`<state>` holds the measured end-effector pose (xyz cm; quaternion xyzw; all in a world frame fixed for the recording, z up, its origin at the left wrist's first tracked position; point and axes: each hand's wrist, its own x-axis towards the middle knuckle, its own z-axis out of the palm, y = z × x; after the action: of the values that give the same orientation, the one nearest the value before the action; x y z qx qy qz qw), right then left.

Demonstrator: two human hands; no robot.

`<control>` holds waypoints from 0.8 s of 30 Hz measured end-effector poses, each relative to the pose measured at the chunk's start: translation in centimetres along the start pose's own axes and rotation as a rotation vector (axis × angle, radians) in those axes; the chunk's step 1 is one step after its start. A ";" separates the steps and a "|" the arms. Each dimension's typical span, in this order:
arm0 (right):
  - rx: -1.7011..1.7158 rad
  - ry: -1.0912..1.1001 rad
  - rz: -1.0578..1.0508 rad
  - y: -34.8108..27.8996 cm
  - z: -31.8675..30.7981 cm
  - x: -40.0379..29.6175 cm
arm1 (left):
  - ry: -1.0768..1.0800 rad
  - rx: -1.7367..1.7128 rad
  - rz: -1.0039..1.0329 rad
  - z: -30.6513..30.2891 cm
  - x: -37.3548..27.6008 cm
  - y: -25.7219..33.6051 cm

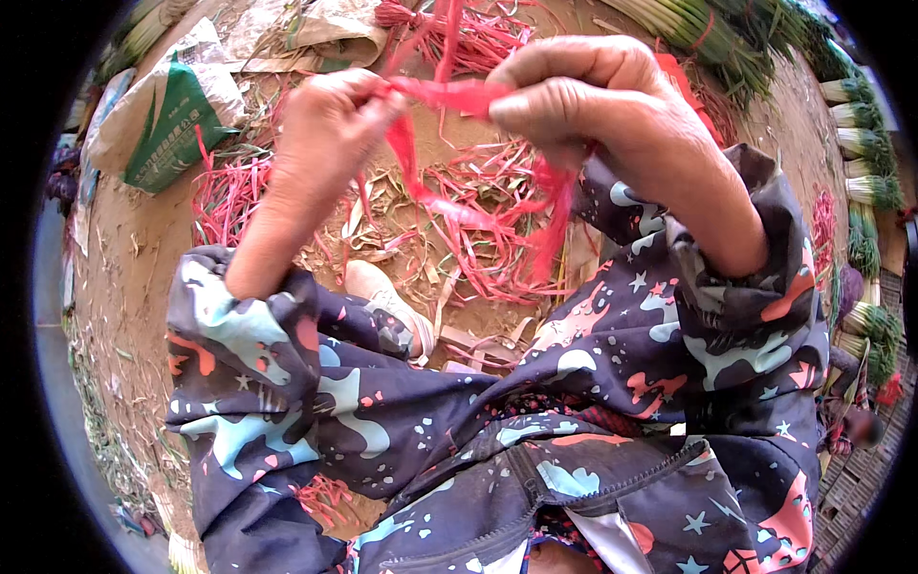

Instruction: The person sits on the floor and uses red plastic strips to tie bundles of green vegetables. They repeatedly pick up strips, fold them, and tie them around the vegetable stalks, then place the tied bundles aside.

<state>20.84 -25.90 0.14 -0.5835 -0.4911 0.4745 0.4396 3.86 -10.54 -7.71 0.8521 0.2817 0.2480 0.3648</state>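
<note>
A red plastic strip is stretched between my two hands in front of me. My left hand pinches one part of it between thumb and fingers. My right hand grips it a short way to the right, thumb against the bent forefinger. More of the strip hangs below the hands in a loose loop, and some blurs with motion. Beneath the hands, tangled red plastic strips lie on the dirt floor among dry leaf scraps. Another heap of cut strips lies beside my left forearm.
A white and green woven sack bearing writing stands at the left. A bunch of red strips lies ahead. Bundled green onions lie at the upper right, with more onion bundles along the right side. Another person is at the right edge.
</note>
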 end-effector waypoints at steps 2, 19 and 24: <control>-0.149 0.088 -0.137 1.9 -1.9 0.9 | 0.047 0.079 -0.082 -2.3 0.8 -0.1; -1.120 0.130 0.353 37.5 -4.1 -5.3 | 0.336 0.091 -0.209 -11.2 1.6 -4.7; -0.703 -0.072 0.676 43.3 -5.7 -3.2 | 0.293 0.062 -0.291 -11.2 0.8 -4.0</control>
<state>32.96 -35.04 -40.89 -0.8067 -0.4194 0.4160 0.0199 -3.78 -2.28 -3.68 0.7682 0.4592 0.3051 0.3254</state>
